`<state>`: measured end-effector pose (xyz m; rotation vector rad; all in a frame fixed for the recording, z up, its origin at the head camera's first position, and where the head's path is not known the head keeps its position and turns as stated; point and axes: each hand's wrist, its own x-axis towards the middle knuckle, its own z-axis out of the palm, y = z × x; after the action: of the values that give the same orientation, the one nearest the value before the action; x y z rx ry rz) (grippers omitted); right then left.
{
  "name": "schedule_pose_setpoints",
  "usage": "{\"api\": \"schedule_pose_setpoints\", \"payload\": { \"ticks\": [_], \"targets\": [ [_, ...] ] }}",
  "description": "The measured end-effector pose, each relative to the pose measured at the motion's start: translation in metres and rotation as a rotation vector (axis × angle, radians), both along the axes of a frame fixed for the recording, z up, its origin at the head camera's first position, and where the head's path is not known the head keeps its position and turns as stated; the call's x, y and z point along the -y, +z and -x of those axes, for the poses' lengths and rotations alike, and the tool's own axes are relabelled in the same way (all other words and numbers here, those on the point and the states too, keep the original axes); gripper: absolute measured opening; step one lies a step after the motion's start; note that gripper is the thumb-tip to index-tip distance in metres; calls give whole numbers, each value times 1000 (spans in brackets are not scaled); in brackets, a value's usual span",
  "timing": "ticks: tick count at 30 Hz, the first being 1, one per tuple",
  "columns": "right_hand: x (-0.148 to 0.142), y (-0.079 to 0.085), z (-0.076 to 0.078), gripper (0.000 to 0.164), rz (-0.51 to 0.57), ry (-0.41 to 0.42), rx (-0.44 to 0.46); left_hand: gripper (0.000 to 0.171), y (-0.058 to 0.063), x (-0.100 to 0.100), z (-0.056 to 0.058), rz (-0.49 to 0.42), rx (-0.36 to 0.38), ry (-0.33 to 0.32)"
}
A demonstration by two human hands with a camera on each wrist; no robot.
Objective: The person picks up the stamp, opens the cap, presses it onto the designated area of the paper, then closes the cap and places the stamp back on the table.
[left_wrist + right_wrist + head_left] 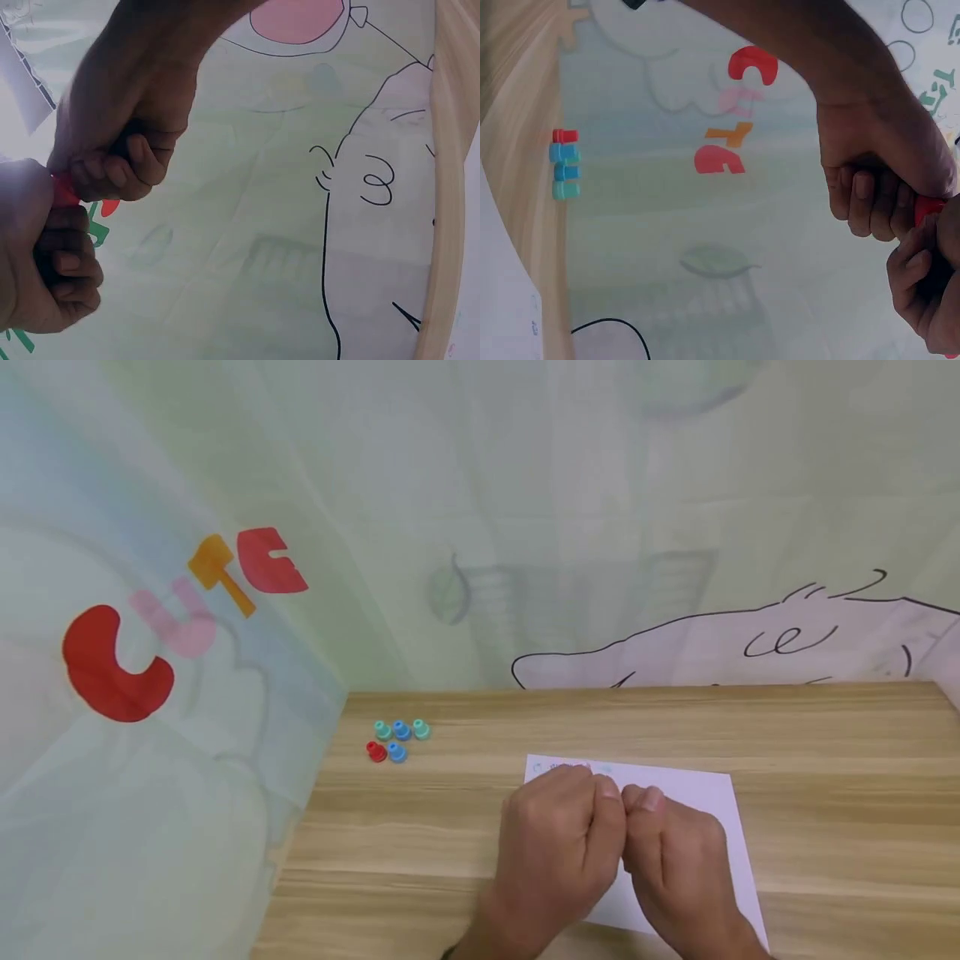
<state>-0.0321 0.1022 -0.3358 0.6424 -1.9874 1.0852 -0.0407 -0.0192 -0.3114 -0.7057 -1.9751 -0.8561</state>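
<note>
Both hands are raised in front of me with fingers curled in, knuckles close together. My left hand [558, 852] and right hand [678, 860] overlap a white paper sheet [697, 785] in the head view. A small bright red piece [65, 189] shows between the two fists in the left wrist view, gripped from both sides. In the right wrist view the same red piece [928, 208] peeks out between the curled fingers. Most of it is hidden in the hands, so I cannot tell its kind. Small coloured marks [573, 767] run along the sheet's top edge.
Several small bell-shaped plastic pieces, such as a red one [377, 752], a blue one [397, 752] and a mint green one [422, 729], stand at the back left of the wooden table [390, 827]. A printed curtain [420, 527] hangs behind and to the left.
</note>
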Motion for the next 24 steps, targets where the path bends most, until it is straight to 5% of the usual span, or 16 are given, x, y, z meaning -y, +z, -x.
{"api": "schedule_pose_setpoints", "payload": {
  "ticks": [6, 12, 16, 19, 22, 24],
  "targets": [
    [4, 2, 7, 38, -47, -60, -132, 52, -3, -1, -13, -134, 424, 97],
    [9, 5, 18, 41, 18, -26, -329, 57, -3, -3, -15, -182, 581, 109],
    [12, 6, 26, 41, 83, 3, -446, 58, 0, -3, -16, -194, 605, 107],
    [10, 3, 26, 40, 106, 22, -417, 56, -1, -4, -15, -183, 545, 92],
    [3, 0, 19, 38, 88, 36, -258, 51, -3, -4, -12, -134, 404, 58],
    [-3, -1, 13, 40, 87, 96, -76, 46, -3, -3, -10, -93, 293, 31]
  ]
}}
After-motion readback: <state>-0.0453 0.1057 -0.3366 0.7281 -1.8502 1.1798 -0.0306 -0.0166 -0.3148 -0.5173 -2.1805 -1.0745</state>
